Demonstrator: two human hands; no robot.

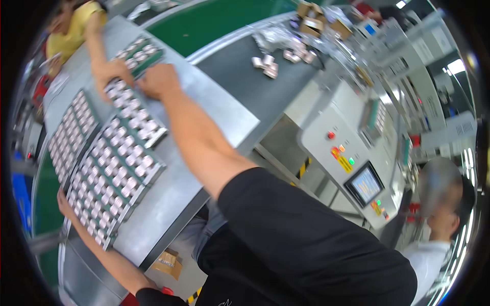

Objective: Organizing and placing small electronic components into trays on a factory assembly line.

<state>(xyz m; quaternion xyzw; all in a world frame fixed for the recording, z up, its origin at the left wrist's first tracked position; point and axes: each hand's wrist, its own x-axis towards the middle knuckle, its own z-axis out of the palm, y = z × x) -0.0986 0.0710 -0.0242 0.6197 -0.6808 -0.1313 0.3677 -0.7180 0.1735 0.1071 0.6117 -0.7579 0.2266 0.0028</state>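
Note:
A large green tray (109,173), lined with rows of small pinkish-white cylindrical parts, lies on the metal table. My left hand (63,205) grips its near left edge, with the fingers partly hidden. At its far right end sits a narrower tray (133,115) of the same parts. My right hand (159,81) reaches to the far end of this narrow tray, fingers curled and slightly blurred; what they hold, if anything, is hidden. Close beside it is a co-worker's hand (113,73). Just beyond both hands lies a small green tray (140,53) of parts.
Another filled tray (74,135) lies to the left on the metal table (224,109). Loose parts (266,65) and plastic bags (278,38) are on the dark conveyor (224,64). A machine with a screen (364,184) stands right, near another person (434,250). The co-worker in yellow (74,33) is far left.

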